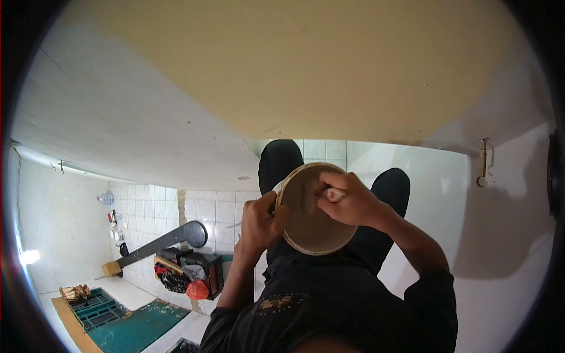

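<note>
A round bucket with a pale rim is held in front of my body, above my thighs, its greyish-beige inside facing up. My left hand grips its left rim, with the thumb over the edge. Over the bucket's mouth, my right hand is closed round a pale-handled tool whose handle end is whitish with a reddish mark. The tool's lower part is in the bucket, blurred and partly hidden by my fingers, so its kind cannot be made out.
Ahead stands a wall with a cream area beside white. A metal hook is on the right wall. To the left are a long dark board, a dark cabinet with a red bag, and a green door.
</note>
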### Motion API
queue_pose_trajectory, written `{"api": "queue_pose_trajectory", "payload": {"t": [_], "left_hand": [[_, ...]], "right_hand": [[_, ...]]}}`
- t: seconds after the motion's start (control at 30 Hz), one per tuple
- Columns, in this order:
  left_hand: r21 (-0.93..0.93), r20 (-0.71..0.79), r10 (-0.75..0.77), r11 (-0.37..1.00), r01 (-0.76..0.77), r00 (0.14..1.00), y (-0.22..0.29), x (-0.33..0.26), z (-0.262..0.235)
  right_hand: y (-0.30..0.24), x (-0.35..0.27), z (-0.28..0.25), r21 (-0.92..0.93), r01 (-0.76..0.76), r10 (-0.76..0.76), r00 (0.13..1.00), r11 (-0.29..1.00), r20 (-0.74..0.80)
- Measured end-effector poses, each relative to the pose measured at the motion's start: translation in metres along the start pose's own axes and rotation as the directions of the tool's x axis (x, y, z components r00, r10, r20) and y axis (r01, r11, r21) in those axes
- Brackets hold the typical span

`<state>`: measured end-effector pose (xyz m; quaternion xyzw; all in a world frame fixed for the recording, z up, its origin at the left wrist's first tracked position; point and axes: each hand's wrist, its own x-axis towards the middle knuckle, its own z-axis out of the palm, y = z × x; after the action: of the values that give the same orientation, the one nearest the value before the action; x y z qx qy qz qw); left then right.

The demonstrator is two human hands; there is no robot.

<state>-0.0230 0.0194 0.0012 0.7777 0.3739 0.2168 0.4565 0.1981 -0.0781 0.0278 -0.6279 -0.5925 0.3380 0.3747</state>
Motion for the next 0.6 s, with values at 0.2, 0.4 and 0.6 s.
{"api": "queue_pose_trajectory", "payload": {"t": [0.2,0.4,0.6], "left_hand": [[-0.009,-0.045,0.014,1.0,-0.015,0.999,0.007,0.001,0.002],[0.024,-0.045,0.068,0.997,-0.067,0.997,0.007,0.009,0.002],[0.072,-0.059,0.153,0.986,-0.149,0.986,0.011,0.012,-0.002]], "right_hand": [[-0.001,-0.064,-0.044,0.728,-0.245,0.431,0.899,0.64,-0.077],[0.061,-0.131,0.008,0.81,0.136,0.415,0.899,-0.571,0.142],[0.032,-0.145,0.031,0.561,0.217,0.309,0.948,-0.799,0.075]]}}
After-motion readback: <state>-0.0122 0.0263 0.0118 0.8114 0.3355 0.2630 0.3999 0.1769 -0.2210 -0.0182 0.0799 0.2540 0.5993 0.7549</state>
